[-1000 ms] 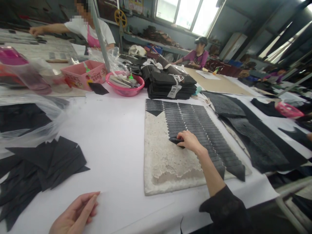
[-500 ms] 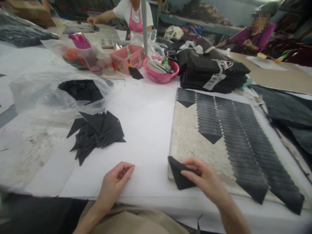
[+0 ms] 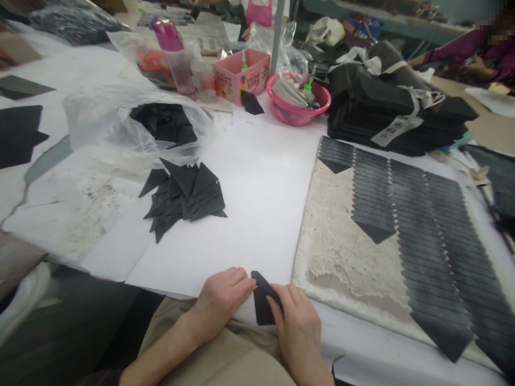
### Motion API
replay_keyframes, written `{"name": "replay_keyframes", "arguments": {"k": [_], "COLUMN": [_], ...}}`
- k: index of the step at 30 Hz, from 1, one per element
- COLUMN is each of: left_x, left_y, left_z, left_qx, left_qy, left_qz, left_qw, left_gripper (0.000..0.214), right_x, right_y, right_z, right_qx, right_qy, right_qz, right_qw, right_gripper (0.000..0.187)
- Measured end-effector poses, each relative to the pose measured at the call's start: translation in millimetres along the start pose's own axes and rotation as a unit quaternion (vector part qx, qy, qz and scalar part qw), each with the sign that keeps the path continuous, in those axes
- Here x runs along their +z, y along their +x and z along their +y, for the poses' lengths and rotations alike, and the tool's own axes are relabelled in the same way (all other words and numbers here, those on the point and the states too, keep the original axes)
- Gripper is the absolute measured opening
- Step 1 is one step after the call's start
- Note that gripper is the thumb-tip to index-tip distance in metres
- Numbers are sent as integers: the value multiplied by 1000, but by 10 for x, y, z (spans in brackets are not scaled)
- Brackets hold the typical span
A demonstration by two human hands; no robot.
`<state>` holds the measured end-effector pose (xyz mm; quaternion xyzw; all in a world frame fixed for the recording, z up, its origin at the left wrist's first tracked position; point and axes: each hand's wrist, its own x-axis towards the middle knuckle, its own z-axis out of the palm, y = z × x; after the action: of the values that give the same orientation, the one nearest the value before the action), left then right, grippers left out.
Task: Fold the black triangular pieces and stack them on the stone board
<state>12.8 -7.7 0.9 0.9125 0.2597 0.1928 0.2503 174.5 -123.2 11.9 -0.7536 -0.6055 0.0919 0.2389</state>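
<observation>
A small, dark, pointed piece of sheet material is held at the table's front edge, slightly bent. My right hand pinches its right side between thumb and fingers. At its upper left edge, the closed fingertips of my left hand grip it; the thumb there is mostly hidden. Ahead of my left hand lies a loose pile of similar black pieces. To the right, a pale, worn board carries overlapping rows of such pieces, their pointed ends towards me.
Behind the pile lies a clear plastic bag with black pieces inside. Farther back stand a pink box, a pink basin, a purple-topped bottle and a tied black stack. Two people sit across the table.
My right hand has brought the black piece left, off the board's corner. My left hand has come across to its edge. The view has shifted, showing more of the table's left side.
</observation>
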Motion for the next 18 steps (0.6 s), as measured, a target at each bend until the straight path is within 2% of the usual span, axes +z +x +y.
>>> {"name": "replay_keyframes", "arguments": {"k": [5, 10, 14, 18], "left_x": [-11, 13, 30, -2], "left_y": [18, 8, -17, -26], "left_z": [-3, -10, -27, -28], "left_qx": [10, 17, 46, 69], "left_qy": [18, 44, 90, 84], "left_qz": [5, 25, 21, 36], "left_qw": [1000, 999, 995, 993], "left_gripper": [19, 14, 28, 25], "right_x": [49, 105, 136, 162], "right_y": [66, 77, 54, 43], "right_z": [-34, -28, 5, 38], "right_qx": [4, -31, -67, -85], "right_qy": [0, 17, 36, 37], "right_qz": [11, 41, 74, 81], "right_qw": [1000, 999, 994, 992], "right_gripper": [15, 15, 19, 22]}}
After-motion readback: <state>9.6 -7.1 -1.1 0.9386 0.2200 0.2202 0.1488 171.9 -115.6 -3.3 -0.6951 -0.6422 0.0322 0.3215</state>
